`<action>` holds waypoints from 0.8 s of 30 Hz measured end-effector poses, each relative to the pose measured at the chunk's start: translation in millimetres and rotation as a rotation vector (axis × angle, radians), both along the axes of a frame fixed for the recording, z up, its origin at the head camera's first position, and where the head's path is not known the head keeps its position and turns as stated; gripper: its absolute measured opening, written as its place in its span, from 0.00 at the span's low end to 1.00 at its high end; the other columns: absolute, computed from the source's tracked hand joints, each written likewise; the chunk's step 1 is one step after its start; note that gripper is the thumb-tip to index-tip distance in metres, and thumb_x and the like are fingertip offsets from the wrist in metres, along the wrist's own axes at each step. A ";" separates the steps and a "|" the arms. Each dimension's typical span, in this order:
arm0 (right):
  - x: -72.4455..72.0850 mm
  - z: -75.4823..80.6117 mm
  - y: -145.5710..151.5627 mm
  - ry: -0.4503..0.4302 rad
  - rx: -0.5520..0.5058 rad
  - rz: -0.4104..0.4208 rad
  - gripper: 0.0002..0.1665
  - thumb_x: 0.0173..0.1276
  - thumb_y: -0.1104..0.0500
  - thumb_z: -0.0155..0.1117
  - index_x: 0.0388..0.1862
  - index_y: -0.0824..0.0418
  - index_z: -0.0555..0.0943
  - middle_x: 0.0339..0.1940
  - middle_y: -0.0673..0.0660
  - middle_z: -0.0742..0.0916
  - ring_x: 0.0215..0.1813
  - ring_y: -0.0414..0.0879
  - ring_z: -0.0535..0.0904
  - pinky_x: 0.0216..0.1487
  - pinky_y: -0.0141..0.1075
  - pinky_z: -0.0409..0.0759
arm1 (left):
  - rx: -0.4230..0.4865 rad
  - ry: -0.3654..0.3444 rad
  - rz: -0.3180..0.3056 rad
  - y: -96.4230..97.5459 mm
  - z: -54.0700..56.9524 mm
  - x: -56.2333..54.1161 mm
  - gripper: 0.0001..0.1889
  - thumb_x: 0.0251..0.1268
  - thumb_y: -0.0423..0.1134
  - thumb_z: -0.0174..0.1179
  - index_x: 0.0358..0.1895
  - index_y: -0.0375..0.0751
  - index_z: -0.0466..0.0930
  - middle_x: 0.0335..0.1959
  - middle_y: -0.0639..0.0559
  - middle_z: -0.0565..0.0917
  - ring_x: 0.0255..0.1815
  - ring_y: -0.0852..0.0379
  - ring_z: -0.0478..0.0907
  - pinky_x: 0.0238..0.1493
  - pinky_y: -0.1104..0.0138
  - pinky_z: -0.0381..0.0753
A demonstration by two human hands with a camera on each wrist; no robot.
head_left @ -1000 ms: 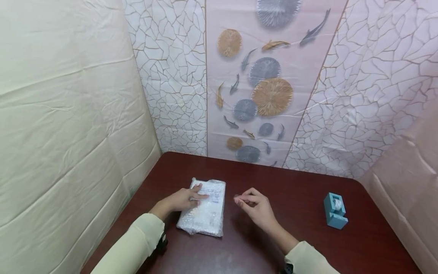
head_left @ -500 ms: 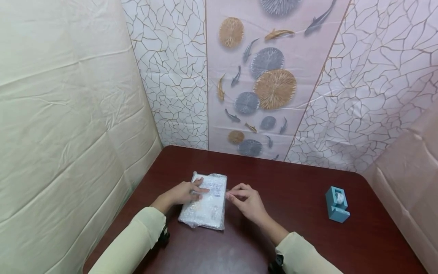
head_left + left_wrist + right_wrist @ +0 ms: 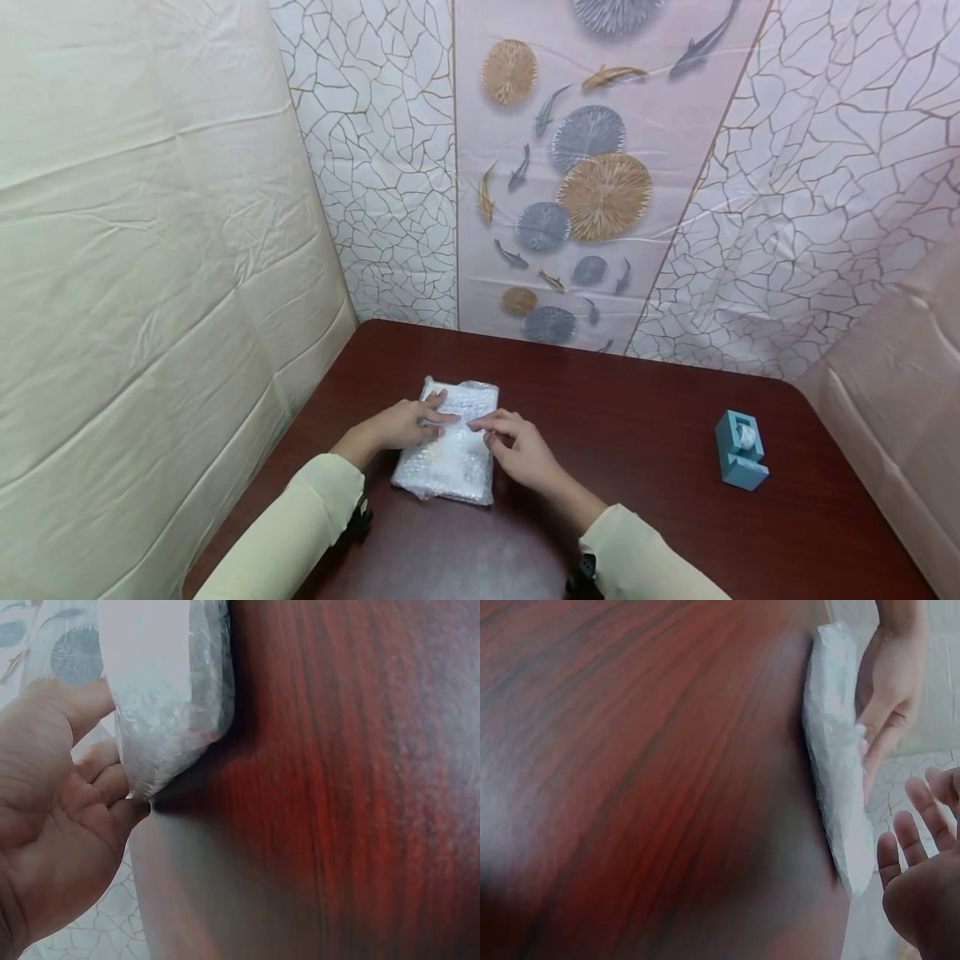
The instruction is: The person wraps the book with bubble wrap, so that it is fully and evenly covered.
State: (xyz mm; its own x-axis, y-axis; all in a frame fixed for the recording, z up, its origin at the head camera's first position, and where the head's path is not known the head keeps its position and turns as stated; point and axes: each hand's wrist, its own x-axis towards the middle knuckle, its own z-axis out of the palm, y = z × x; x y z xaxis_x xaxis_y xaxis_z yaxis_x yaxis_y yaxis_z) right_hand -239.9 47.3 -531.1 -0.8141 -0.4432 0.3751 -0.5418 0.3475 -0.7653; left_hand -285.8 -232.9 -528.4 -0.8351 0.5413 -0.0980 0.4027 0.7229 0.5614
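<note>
A flat white package in bubble wrap point(image 3: 448, 477) lies on the dark red table, with faint bluish marks on its upper part. My left hand point(image 3: 403, 423) rests on its left side, fingers spread over the top; in the left wrist view the left fingers point(image 3: 91, 703) lie against the wrap's edge. From the other side my right hand point(image 3: 527, 454) reaches over the package's right edge, its extended fingertips touching the top near the left fingers. The right wrist view shows the right fingers point(image 3: 909, 838) loosely bent. Whether a bit of tape lies under the fingertips, I cannot tell.
A teal tape dispenser point(image 3: 741, 450) with a roll of clear tape stands at the table's right side. The dark red table point(image 3: 615, 433) meets a patterned cloth wall point(image 3: 397, 208) at the back, with cream cloth point(image 3: 187, 292) along the left.
My right hand, its thumb and finger pinched together beside the package before, has moved left onto its top, and its fingers have straightened. The left hand has stayed on the package.
</note>
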 end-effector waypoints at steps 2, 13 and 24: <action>0.4 -3.4 -3.3 0.025 0.006 0.037 0.23 0.74 0.73 0.61 0.61 0.61 0.91 0.54 0.59 0.93 0.42 0.42 0.74 0.44 0.32 0.75 | -0.002 -0.005 0.007 -0.4 0.1 0.5 0.21 0.87 0.43 0.58 0.76 0.56 0.82 0.92 0.44 0.55 0.94 0.40 0.51 0.90 0.40 0.58; -13.1 -37.6 -16.1 0.136 0.039 0.223 0.36 0.64 0.65 0.62 0.74 0.56 0.85 0.66 0.57 0.90 0.70 0.53 0.85 0.67 0.50 0.84 | 0.025 -0.014 0.002 -2.4 0.0 1.3 0.29 0.82 0.29 0.48 0.77 0.56 0.81 0.92 0.44 0.56 0.94 0.41 0.50 0.90 0.40 0.57; -14.6 -51.0 -33.9 0.083 0.162 0.184 0.43 0.60 0.60 0.67 0.78 0.48 0.82 0.73 0.57 0.83 0.75 0.56 0.75 0.66 0.61 0.71 | 0.078 -0.041 0.011 -6.9 -5.3 -3.3 0.28 0.83 0.34 0.45 0.76 0.56 0.82 0.93 0.46 0.55 0.94 0.42 0.50 0.90 0.38 0.55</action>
State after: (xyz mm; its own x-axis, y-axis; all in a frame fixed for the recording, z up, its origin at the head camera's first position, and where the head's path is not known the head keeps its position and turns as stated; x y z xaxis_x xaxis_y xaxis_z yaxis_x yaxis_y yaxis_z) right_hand -254.4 13.4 -582.1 -0.6840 -0.6406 0.3490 -0.6656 0.3521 -0.6581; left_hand -289.1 -239.8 -533.7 -0.8375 0.5390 -0.0901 0.3702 0.6808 0.6320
